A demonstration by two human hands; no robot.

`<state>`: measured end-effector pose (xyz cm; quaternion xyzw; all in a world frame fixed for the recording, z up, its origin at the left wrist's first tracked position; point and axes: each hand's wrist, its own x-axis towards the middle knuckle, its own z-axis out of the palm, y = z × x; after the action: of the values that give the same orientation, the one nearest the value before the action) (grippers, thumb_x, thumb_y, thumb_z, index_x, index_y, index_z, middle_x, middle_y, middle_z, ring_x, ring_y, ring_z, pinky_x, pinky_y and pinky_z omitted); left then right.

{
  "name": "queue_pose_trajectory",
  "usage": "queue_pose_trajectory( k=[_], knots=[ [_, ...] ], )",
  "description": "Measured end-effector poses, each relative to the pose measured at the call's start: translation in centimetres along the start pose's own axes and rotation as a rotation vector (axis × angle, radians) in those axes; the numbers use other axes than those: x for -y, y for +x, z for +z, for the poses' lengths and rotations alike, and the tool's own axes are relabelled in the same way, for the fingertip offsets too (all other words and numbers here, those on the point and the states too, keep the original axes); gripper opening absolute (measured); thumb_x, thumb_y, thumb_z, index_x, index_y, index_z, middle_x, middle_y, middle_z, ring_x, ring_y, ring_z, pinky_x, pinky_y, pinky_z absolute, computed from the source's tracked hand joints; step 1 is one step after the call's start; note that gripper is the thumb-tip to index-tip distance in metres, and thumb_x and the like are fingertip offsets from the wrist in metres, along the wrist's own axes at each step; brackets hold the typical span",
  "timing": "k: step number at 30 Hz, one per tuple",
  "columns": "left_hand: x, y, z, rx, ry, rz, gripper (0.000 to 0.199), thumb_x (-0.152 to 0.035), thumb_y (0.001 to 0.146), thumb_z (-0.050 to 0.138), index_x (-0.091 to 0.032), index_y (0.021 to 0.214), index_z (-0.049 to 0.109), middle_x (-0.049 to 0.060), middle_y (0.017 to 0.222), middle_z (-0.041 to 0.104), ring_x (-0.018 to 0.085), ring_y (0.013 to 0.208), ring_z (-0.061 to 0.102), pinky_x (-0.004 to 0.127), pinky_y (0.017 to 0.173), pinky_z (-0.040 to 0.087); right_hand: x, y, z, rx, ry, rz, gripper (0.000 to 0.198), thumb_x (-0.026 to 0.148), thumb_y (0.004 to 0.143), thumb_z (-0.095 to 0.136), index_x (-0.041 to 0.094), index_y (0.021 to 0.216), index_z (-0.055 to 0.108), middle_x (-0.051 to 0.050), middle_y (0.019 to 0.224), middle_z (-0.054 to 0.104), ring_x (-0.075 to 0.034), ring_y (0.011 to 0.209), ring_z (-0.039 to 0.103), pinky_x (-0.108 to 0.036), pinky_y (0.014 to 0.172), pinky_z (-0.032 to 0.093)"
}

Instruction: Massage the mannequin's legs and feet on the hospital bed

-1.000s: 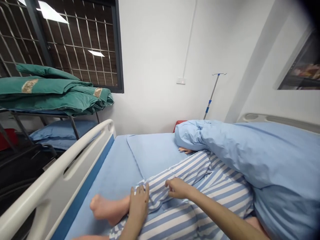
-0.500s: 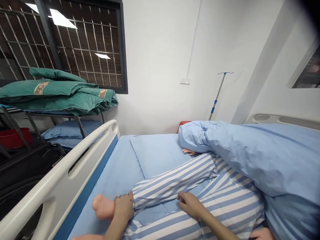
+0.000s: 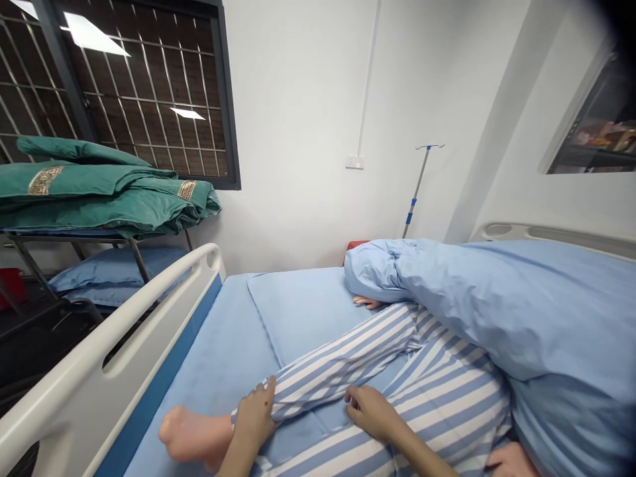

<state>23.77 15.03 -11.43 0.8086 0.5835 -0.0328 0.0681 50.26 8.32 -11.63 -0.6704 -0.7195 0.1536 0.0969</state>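
A manikin-like figure lies on the bed in blue-and-white striped trousers (image 3: 342, 354), one bare foot (image 3: 191, 434) sticking out at the left. My left hand (image 3: 256, 407) is wrapped over the lower trouser leg just above the ankle, with the cuff showing on the foot side. Loosely bent, the fingers of my right hand (image 3: 370, 409) hang at the inner edge of the nearer trouser leg, between the two legs. I see nothing in them. A blue quilt (image 3: 462, 298) covers the upper body, and a hand of the figure (image 3: 368, 302) pokes out beneath it.
A white bed end board (image 3: 163, 291) rises at the left. Beyond it, green folded bedding (image 3: 114, 199) lies on a rack over blue pillows (image 3: 119, 265). An IV pole (image 3: 416, 192) and a red object (image 3: 355, 244) stand behind the bed. Another pinkish hand (image 3: 514, 460) shows at bottom right.
My left hand has shifted from the bare ankle up onto the trouser leg, uncovering more ankle. My right hand stays near the same place. The view has turned slightly right.
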Motion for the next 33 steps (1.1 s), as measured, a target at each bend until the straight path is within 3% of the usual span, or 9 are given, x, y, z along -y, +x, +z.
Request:
queue_pose_trajectory(
  k=[8, 17, 22, 25, 29, 31, 33],
  knots=[
    [1.9, -0.1, 0.4, 0.049, 0.099, 0.011, 0.063, -0.007, 0.064, 0.038, -0.012, 0.127, 0.033, 0.014, 0.104, 0.058, 0.026, 0.091, 0.056, 0.038, 0.075, 0.041, -0.2, 0.2, 0.2, 0.001, 0.019, 0.004, 0.025, 0.027, 0.07, 0.043, 0.021, 0.087, 0.06, -0.003, 0.076, 0.064, -0.019, 0.078, 0.055, -0.025, 0.064, 0.031],
    [2.1, -0.2, -2.3, 0.062, 0.111, 0.003, 0.062, -0.004, 0.064, 0.037, -0.013, 0.126, 0.034, 0.014, 0.101, 0.059, 0.025, 0.091, 0.056, 0.037, 0.075, 0.04, -0.4, 0.7, 0.6, 0.064, -0.049, 0.025, 0.027, 0.028, 0.069, 0.043, 0.021, 0.083, 0.064, -0.004, 0.08, 0.065, -0.021, 0.08, 0.057, -0.026, 0.064, 0.035],
    [2.5, -0.2, -4.6, 0.001, 0.105, 0.009, 0.056, -0.007, 0.063, 0.041, -0.016, 0.119, 0.04, 0.013, 0.096, 0.06, 0.026, 0.087, 0.057, 0.038, 0.074, 0.039, -0.1, 0.3, -0.2, 0.043, -0.049, -0.024, 0.027, 0.023, 0.068, 0.043, 0.021, 0.087, 0.062, -0.003, 0.079, 0.064, -0.02, 0.08, 0.056, -0.027, 0.067, 0.037],
    [2.3, -0.1, -6.7, -0.036, 0.095, 0.009, 0.05, -0.009, 0.062, 0.043, -0.018, 0.111, 0.044, 0.012, 0.092, 0.062, 0.026, 0.085, 0.057, 0.038, 0.073, 0.039, 3.0, 0.6, -2.7, -0.114, -0.067, -0.215, 0.032, 0.021, 0.066, 0.047, 0.019, 0.096, 0.056, -0.004, 0.091, 0.061, -0.019, 0.087, 0.053, -0.027, 0.076, 0.038],
    [1.4, -0.4, -9.1, -0.064, 0.139, 0.008, 0.042, -0.012, 0.062, 0.046, -0.016, 0.104, 0.049, 0.013, 0.091, 0.063, 0.027, 0.084, 0.058, 0.037, 0.072, 0.04, 11.0, 3.8, -5.3, -0.29, -0.145, -0.485, 0.052, 0.035, 0.061, 0.059, 0.016, 0.108, 0.047, -0.009, 0.108, 0.053, -0.023, 0.101, 0.046, -0.033, 0.086, 0.036],
    [1.1, -1.1, -9.4, -0.064, 0.149, 0.008, 0.038, -0.017, 0.063, 0.049, -0.015, 0.101, 0.052, 0.014, 0.092, 0.063, 0.028, 0.086, 0.058, 0.039, 0.073, 0.04, 14.9, 6.2, -5.0, -0.221, -0.21, -0.565, 0.064, 0.044, 0.052, 0.066, 0.014, 0.105, 0.048, -0.012, 0.106, 0.055, -0.028, 0.101, 0.047, -0.038, 0.084, 0.038],
    [1.0, -2.1, -8.9, -0.047, 0.132, 0.003, 0.037, -0.021, 0.062, 0.052, -0.016, 0.099, 0.054, 0.013, 0.091, 0.064, 0.03, 0.087, 0.058, 0.041, 0.074, 0.04, 17.6, 8.4, -3.6, -0.041, -0.235, -0.557, 0.07, 0.046, 0.049, 0.067, 0.013, 0.107, 0.046, -0.011, 0.098, 0.059, -0.027, 0.091, 0.055, -0.038, 0.076, 0.044]
  ],
)
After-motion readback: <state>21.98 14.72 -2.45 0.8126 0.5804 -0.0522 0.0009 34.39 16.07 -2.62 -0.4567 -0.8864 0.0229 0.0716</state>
